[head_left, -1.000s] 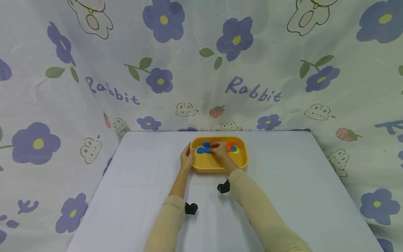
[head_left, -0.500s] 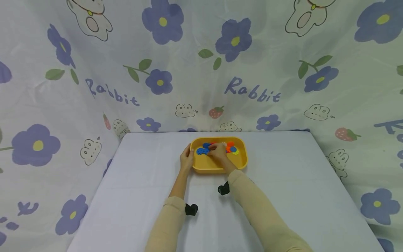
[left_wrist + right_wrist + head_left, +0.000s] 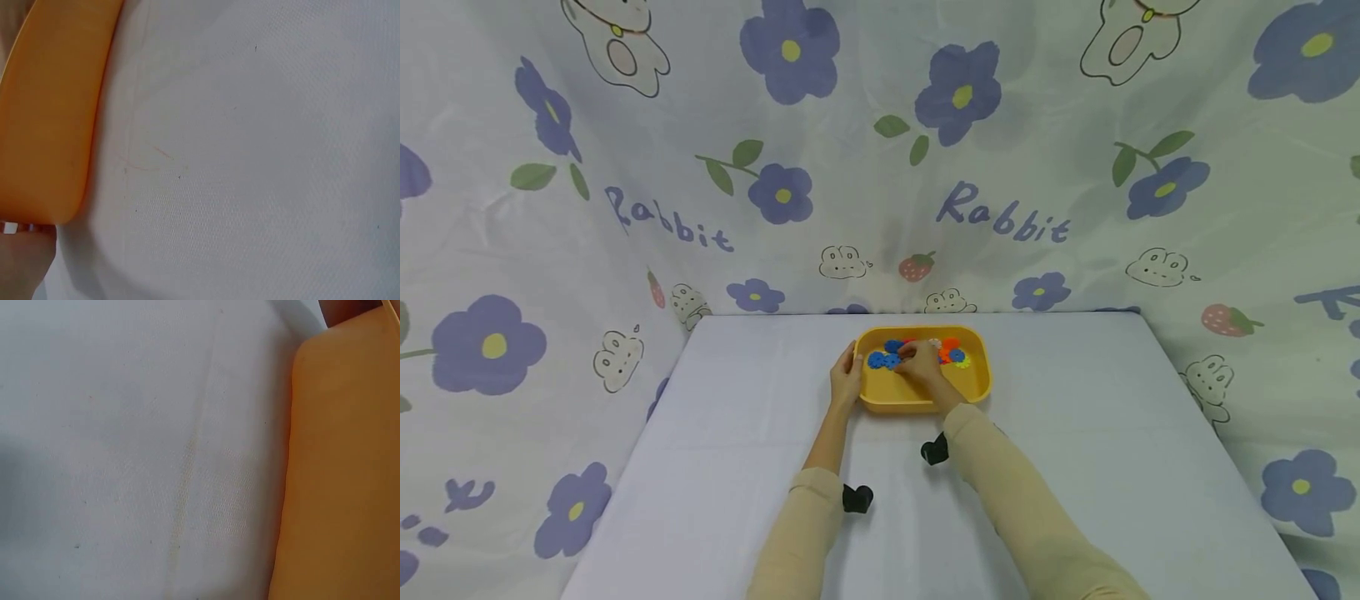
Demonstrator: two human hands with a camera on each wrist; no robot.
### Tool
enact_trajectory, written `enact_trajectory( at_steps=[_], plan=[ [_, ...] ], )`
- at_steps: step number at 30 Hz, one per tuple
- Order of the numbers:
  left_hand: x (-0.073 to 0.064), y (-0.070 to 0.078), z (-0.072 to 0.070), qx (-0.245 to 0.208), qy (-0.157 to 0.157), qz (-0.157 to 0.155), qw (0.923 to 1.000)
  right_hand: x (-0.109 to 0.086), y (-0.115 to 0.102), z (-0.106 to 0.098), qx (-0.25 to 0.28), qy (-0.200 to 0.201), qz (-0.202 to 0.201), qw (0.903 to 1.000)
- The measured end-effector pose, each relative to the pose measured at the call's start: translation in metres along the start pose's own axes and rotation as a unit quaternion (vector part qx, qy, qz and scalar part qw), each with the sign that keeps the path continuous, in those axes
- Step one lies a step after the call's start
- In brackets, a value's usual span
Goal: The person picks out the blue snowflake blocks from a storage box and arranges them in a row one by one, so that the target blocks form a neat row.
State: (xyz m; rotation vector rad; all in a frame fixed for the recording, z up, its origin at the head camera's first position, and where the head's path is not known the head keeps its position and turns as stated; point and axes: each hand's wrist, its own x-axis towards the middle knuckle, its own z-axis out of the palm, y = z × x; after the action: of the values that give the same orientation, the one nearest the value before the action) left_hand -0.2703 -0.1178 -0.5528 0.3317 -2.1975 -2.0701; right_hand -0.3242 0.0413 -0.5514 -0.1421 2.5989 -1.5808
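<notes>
A yellow tray (image 3: 887, 392) sits near the table's far edge, with several small toothed discs in it. My left hand (image 3: 846, 379) grips the tray's left side, thumb at the rim and fingers outside. In the left wrist view, part of a hand (image 3: 25, 256) shows at the tray's orange-looking outer wall (image 3: 50, 112). Reaching over the near rim, my right hand (image 3: 922, 363) has its fingers curled and pinches the edge of a blue toothed disc (image 3: 891, 361). Another blue disc (image 3: 876, 360) lies just to the left. My right hand hides some of the pieces behind it.
Orange (image 3: 951, 343), yellow-green (image 3: 963, 363) and blue (image 3: 957, 355) discs lie on the tray's right side. A dark blue disc (image 3: 892, 345) is farther back. The table has a white cloth (image 3: 1075, 467), and a flower-print curtain (image 3: 880, 175) stands behind it.
My right fingertips have shifted slightly toward me, and the blue disc at them has turned a little. A red piece and a white piece now show behind that hand. My left hand keeps its place.
</notes>
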Motion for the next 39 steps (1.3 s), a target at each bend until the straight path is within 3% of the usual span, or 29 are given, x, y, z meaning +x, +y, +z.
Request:
enact_trajectory(
  at_steps=[1, 3, 4, 7, 8, 10, 11, 14, 21, 25, 32, 37, 39],
  plan=[
    [0.0, 0.0, 0.0, -0.002, 0.0, 0.0, 1.0, 0.008, 0.014, 0.003, 0.013, 0.002, -0.027, 0.9996],
    [0.0, 0.0, 0.001, -0.007, -0.001, 0.002, 1.0, 0.015, 0.023, 0.004, 0.021, -0.008, -0.03, 0.9993],
    [0.0, 0.0, 0.001, -0.008, -0.001, 0.004, 1.0, 0.026, 0.043, 0.009, 0.035, -0.01, -0.059, 0.9976],
    [-0.001, 0.0, 0.001, -0.011, -0.002, 0.002, 0.9999, 0.03, 0.048, 0.009, 0.063, -0.012, -0.034, 0.9974],
    [-0.001, 0.001, 0.002, -0.011, -0.001, -0.001, 0.9999, 0.023, 0.037, 0.006, 0.063, -0.013, -0.003, 0.9979],
    [-0.002, 0.001, 0.002, -0.008, 0.002, -0.006, 0.9999, 0.017, 0.029, 0.003, 0.098, -0.01, 0.021, 0.9949],
    [-0.002, 0.001, 0.003, -0.007, 0.002, -0.009, 0.9999, 0.004, 0.009, -0.003, 0.104, -0.009, 0.059, 0.9928],
    [-0.001, 0.001, 0.003, -0.007, 0.004, -0.011, 0.9999, -0.005, -0.001, -0.008, 0.151, -0.013, 0.08, 0.9852],
    [0.0, 0.001, 0.003, -0.008, 0.003, -0.006, 0.9999, -0.01, -0.009, -0.017, 0.261, -0.024, 0.105, 0.9593],
    [0.001, 0.001, 0.002, -0.009, 0.004, -0.004, 0.9999, -0.016, -0.02, -0.026, 0.299, -0.037, 0.137, 0.9437],
    [0.001, 0.001, 0.002, -0.017, 0.003, -0.003, 0.9999, -0.038, -0.036, -0.044, 0.352, -0.069, 0.147, 0.9219],
    [0.0, 0.001, 0.001, -0.014, -0.001, 0.001, 0.9999, -0.058, -0.035, -0.045, 0.379, -0.073, 0.144, 0.9111],
    [0.0, 0.001, 0.001, -0.01, 0.001, -0.001, 1.0, -0.069, -0.034, -0.043, 0.377, -0.075, 0.143, 0.9121]
  ],
)
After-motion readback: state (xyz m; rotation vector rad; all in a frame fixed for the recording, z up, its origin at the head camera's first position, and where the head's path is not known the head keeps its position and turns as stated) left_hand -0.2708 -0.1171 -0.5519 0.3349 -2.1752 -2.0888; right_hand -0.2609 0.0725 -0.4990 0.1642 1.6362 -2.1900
